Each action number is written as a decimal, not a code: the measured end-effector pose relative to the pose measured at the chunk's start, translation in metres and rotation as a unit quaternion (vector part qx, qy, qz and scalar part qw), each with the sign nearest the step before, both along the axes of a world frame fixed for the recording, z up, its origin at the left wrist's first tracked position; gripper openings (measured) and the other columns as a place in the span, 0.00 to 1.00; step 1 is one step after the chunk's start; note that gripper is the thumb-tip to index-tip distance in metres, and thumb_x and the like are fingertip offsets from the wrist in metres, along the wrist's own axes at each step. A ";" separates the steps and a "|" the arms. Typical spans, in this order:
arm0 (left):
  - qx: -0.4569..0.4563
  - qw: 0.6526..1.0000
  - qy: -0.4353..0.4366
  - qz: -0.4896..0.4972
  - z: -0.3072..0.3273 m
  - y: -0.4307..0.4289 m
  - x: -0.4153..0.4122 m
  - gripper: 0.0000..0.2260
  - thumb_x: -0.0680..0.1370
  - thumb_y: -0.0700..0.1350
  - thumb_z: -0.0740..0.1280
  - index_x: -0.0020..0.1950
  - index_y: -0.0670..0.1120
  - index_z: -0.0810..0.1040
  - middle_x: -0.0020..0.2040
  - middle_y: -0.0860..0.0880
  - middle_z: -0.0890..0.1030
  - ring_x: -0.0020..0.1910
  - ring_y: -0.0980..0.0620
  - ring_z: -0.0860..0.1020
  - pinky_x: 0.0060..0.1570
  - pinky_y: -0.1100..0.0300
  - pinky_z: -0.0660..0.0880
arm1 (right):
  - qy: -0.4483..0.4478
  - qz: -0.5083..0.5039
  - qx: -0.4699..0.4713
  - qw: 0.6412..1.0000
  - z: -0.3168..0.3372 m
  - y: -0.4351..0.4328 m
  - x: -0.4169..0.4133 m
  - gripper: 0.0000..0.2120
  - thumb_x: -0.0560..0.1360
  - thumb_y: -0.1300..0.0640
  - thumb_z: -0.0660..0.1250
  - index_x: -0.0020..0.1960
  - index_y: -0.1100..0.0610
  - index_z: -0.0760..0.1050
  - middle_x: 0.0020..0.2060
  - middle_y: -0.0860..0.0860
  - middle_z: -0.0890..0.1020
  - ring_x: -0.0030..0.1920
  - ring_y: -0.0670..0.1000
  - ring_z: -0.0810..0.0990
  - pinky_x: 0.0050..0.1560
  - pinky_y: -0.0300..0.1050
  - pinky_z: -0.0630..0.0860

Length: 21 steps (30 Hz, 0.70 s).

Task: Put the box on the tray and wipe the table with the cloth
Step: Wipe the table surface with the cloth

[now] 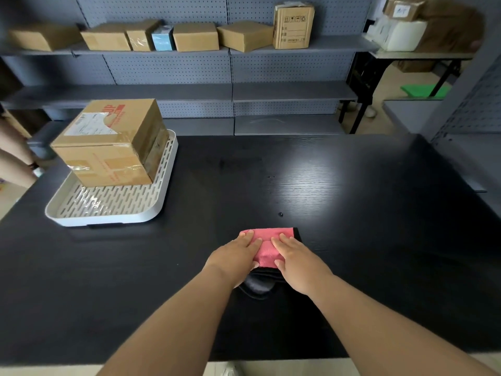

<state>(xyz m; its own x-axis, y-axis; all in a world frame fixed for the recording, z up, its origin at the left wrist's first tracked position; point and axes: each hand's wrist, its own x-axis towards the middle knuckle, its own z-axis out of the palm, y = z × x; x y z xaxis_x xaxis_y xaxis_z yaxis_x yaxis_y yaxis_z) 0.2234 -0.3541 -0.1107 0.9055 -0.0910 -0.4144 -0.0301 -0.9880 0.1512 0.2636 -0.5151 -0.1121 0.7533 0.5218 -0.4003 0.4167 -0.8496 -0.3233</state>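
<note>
Grey pegboard shelving [173, 69] backs the black counter [352, 172]. Far ahead and left of the left hand [235, 253], the tray [108, 219] already carries the box [113, 137]. Both hands, the right hand [295, 259] alongside, press flat and unclenched on the pink cloth [267, 249]; the wiping seems largely left to do.

One box [108, 142]; one tray [108, 219]; one cloth [267, 252]; one table [352, 240]; two hands: left hand [234, 256], right hand [298, 260].
</note>
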 end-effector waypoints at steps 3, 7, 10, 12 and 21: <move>0.007 1.000 0.007 -0.005 0.001 0.000 0.005 0.26 0.83 0.51 0.54 0.78 0.50 0.47 0.79 0.51 0.44 0.78 0.52 0.47 0.74 0.55 0.57 | 0.005 0.004 0.004 1.000 -0.001 0.001 0.005 0.25 0.83 0.55 0.51 0.77 0.51 0.46 0.78 0.48 0.47 0.77 0.49 0.45 0.77 0.49 0.52; -0.002 1.000 0.007 -0.001 0.000 0.001 0.015 0.27 0.83 0.52 0.54 0.78 0.51 0.47 0.79 0.52 0.43 0.78 0.53 0.45 0.74 0.54 0.58 | 0.000 0.004 0.008 1.000 -0.006 0.002 0.018 0.25 0.83 0.57 0.50 0.77 0.51 0.46 0.78 0.48 0.47 0.78 0.49 0.45 0.77 0.50 0.53; -0.008 1.000 0.002 -0.002 0.000 0.003 0.030 0.27 0.83 0.52 0.54 0.78 0.51 0.46 0.79 0.52 0.43 0.78 0.53 0.45 0.74 0.55 0.57 | -0.006 0.005 0.006 1.000 -0.008 0.004 0.034 0.25 0.83 0.57 0.50 0.77 0.51 0.46 0.78 0.48 0.47 0.78 0.49 0.45 0.77 0.50 0.53; -0.009 1.000 0.002 -0.004 0.001 0.006 0.041 0.27 0.83 0.52 0.53 0.78 0.51 0.46 0.79 0.52 0.43 0.78 0.53 0.45 0.74 0.55 0.56 | -0.009 0.003 0.006 1.000 -0.009 0.007 0.046 0.25 0.83 0.57 0.50 0.77 0.51 0.46 0.78 0.48 0.47 0.78 0.49 0.45 0.77 0.50 0.52; -0.009 1.000 0.004 -0.003 0.002 0.036 0.112 0.26 0.83 0.51 0.53 0.78 0.51 0.46 0.79 0.52 0.43 0.78 0.53 0.45 0.73 0.54 0.58 | -0.013 -0.002 0.001 1.000 -0.012 0.038 0.117 0.25 0.83 0.57 0.50 0.77 0.51 0.45 0.78 0.48 0.46 0.78 0.50 0.44 0.77 0.50 0.52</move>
